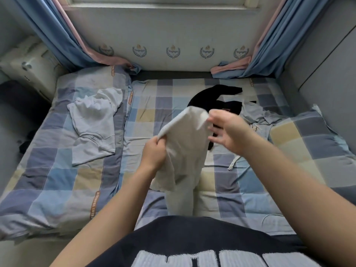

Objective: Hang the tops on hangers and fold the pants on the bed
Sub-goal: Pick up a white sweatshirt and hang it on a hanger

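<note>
Left hand [155, 153] grips the edge of the white cloth [185, 147] tight and holds it up over the middle of the bed [146, 116]. Right hand [228, 132] spreads its fingers by the cloth's top corner; too blurry to tell if it holds on.

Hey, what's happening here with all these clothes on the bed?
A person at the checked bed is sorting laundry. Their left hand grips one edge of a cream garment held above the sheet; the right hand is at its upper corner, though blur hides whether it pinches. A pale T-shirt lies crumpled on the left; a black garment and a light blue garment lie on the right. Nothing looks folded yet, and no hanger is in view.
</note>
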Demonstrator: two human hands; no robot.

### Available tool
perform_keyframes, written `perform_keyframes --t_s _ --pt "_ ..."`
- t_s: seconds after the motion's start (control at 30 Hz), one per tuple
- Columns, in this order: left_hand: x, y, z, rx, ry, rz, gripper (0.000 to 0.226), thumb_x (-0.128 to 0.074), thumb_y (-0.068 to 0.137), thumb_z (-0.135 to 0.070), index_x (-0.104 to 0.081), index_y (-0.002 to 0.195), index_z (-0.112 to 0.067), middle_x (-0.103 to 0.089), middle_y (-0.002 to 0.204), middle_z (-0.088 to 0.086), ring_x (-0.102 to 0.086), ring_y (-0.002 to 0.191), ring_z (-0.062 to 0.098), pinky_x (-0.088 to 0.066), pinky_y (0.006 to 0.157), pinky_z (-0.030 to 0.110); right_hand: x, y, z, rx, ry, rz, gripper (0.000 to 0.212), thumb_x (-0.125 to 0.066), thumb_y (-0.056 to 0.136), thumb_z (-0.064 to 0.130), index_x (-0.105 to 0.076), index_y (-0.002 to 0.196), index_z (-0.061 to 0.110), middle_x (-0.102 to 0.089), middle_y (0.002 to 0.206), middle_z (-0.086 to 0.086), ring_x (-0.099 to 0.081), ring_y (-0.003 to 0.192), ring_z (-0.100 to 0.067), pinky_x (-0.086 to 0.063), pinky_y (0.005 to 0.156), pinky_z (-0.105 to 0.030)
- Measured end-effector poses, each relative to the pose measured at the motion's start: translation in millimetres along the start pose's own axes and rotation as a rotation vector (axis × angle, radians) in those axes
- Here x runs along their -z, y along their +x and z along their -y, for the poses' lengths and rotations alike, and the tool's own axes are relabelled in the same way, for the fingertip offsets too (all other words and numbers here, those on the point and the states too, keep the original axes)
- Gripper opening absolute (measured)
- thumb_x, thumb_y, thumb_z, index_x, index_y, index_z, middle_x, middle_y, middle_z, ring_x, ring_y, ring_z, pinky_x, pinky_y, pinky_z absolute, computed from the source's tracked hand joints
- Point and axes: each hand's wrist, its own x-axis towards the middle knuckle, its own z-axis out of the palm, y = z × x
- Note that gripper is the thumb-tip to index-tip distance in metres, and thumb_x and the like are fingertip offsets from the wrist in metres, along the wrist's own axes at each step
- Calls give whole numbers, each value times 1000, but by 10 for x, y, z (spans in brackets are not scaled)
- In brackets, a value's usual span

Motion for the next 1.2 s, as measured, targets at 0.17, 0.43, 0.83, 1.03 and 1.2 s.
perform_keyframes --t_s 0.17,0.43,0.83,1.03,1.2 --pt "70 46 -193 274 -326 36 22 -55 101 -29 -71 93 -15 -72 92 9 -68 88 26 -55 73 35 -189 -238 -975 79 -575 282 91 -81 73 54 -34 148 33 -45 142 7 -46 130 -12 -42 104 -34" --pt "122 -34 -586 316 -591 186 22 -60 101 -26 -70 98 -6 -75 79 8 -73 69 18 -58 58 30 -372 -158 -1329 332 -695 70 39 -51 75 27 -65 111 24 -70 109 0 -63 104 -22 -52 86 -40" --pt "-219 -343 -182 -41 -138 584 66 -79 79 -20 -51 139 -22 -61 136 1 -59 125 22 -50 103 48 -278 -25 37 499 -373 -47 20 -52 87 3 -48 71 -8 -43 67 -9 -39 63 -17 -30 57 -31" --pt "-387 -209 -17 -167 162 335 22 -67 94 -27 -66 115 -23 -71 112 2 -63 107 28 -51 89 41 -164 69 248 364 -176 -43 26 -61 91 23 -61 82 -2 -54 76 -16 -52 68 -25 -42 57 -33" --pt "-257 -129 97 -102 236 300 23 -76 87 -36 -58 80 -24 -63 81 -1 -59 80 22 -43 64 33 200 318 105 251 -259 -192 17 -71 90 18 -64 76 12 -63 78 -12 -60 76 -26 -48 68 -40"
